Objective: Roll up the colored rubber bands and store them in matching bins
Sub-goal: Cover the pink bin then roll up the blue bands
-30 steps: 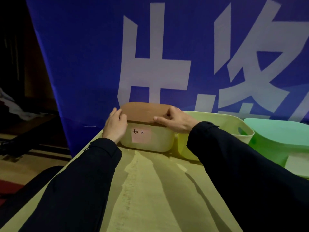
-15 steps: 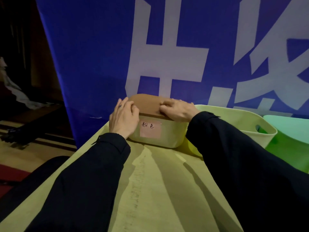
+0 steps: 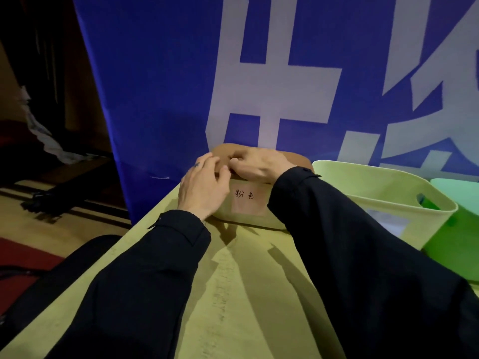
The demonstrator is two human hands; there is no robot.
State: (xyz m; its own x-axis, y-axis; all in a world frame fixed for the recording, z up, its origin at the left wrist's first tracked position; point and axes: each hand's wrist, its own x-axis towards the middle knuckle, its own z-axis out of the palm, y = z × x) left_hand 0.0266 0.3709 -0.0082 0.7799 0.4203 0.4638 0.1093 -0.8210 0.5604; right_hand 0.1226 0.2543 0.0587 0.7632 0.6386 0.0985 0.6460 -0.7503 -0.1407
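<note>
Bin: lidded box (image 3: 248, 203) at the table's (image 3: 233, 294) far edge against the blue banner (image 3: 155, 73), its pink label (image 3: 247, 200) facing me.
Lid: brown cover (image 3: 295, 158) sits on top, so I judge it has to come off or be seated.
Left hand (image 3: 201, 189): fingers curled over the lid's near left edge, gripping it.
Right hand (image 3: 255, 164): fingers bent on the lid top beside the left; whether it pinches anything I cannot tell.
Rubber bands: none visible to me (perhaps inside the box).
Neighbours: open yellow-green bin (image 3: 383, 193) just right, green bin (image 3: 456, 229) beyond.
</note>
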